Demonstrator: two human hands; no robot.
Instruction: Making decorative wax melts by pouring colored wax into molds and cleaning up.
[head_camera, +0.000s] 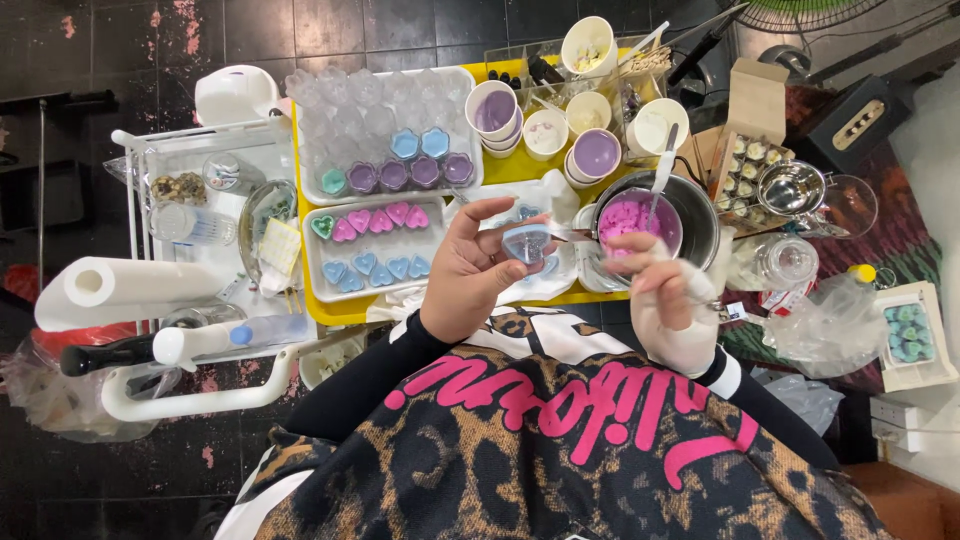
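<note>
The left hand (470, 268) pinches a small clear cup (527, 243) of bluish filling between thumb and fingertips, over the yellow table (520, 165). The right hand (672, 300) is closed on a thin metal tool (572, 236) whose tip meets the cup; its grip end is hidden in the fingers. At 2 o'clock from the cup a steel pot (700, 215) holds pink wax. At 9 o'clock lies a white tray (312, 268) of pink and blue hearts. The person's patterned top covers the table's near edge.
</note>
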